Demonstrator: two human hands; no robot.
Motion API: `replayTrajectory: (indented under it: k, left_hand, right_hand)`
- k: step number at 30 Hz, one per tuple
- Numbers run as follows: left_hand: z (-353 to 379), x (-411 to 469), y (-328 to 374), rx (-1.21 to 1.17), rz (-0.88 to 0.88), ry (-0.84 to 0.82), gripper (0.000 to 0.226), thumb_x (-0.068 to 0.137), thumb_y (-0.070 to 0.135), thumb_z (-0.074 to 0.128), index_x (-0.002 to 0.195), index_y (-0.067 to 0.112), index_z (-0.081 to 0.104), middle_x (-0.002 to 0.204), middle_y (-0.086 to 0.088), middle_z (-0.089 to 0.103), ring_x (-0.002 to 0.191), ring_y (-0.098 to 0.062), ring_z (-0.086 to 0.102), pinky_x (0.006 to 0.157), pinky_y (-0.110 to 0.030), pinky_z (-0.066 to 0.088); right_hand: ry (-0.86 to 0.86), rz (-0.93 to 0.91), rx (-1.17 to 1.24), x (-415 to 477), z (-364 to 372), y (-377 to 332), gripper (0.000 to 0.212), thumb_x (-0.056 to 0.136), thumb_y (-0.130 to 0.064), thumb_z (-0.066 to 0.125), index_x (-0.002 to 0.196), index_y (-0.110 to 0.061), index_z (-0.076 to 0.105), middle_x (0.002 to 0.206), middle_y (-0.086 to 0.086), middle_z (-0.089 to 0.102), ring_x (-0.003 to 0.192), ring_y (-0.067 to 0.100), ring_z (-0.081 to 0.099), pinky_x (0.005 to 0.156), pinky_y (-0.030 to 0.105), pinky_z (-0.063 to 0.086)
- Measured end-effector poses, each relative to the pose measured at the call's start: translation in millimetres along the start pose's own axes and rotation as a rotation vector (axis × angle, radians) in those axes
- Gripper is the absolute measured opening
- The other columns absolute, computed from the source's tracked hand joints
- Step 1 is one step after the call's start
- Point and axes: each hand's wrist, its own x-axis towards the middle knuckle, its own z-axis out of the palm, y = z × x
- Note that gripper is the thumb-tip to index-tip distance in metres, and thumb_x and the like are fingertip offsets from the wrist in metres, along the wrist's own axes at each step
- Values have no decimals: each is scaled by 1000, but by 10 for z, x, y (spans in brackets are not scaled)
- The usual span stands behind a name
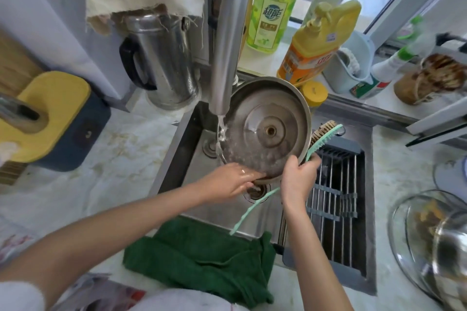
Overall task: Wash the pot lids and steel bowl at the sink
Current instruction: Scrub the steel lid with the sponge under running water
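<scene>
A round steel pot lid (267, 129) is held tilted over the sink (192, 159), its inner face toward me. Water runs from the faucet (227, 45) onto its lower left part. My left hand (227, 182) touches the lid's bottom edge with wet, fairly straight fingers. My right hand (298, 179) grips the lid's lower right rim together with a long green-handled brush (326, 134), whose bristles stick up past the lid. On the counter at the far right lies a glass lid (409, 230), with a shiny steel bowl (452, 252) partly cut off by the frame edge.
A green cloth (202, 260) hangs over the sink's front edge. A drying rack (336, 197) fills the sink's right half. A steel kettle (161, 63) stands back left, detergent bottles (313, 45) line the window sill, and a yellow holder (48, 113) sits at left.
</scene>
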Motion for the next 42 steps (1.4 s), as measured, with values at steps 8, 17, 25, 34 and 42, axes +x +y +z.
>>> replayTrajectory:
  k: [8,17,25,34,42]
  left_hand:
    - [-42,316,-367,335,-431,66,48,90,37,41,117,8,69,144,-16,47,142,-34,30,116,-50,26]
    - [99,75,334,-305,-104,145,38,103,23,41,139,17,50,139,-1,55,129,-15,46,108,-26,21]
    - [-142,-34,-319,113,109,86,45,98,37,38,126,12,63,124,-5,66,115,-21,61,106,-39,39]
    - [-100,115,-193,443,-103,162,73,92,56,31,123,-3,61,123,-26,61,124,-40,53,112,-52,31]
    - [-105,166,-254,514,5,142,68,66,43,81,115,-1,66,111,-20,69,108,-36,64,96,-46,49]
  right_hand:
    - [22,-58,-156,-56,-80,4,44,90,-8,48,132,-2,36,105,14,61,90,32,60,78,43,48]
    - [142,44,47,-48,-58,-55,40,92,-5,44,132,-4,41,99,0,53,83,19,52,71,25,33]
    - [57,-53,-2,-72,-201,-74,42,93,-3,45,134,-5,38,109,4,57,87,17,55,73,29,40]
    - [96,-210,-141,-77,-242,-312,40,90,-7,49,128,-5,38,99,2,56,86,23,55,77,33,41]
    - [24,-156,-213,-64,-259,-290,44,90,-11,48,132,-4,36,111,15,59,98,33,58,84,42,46]
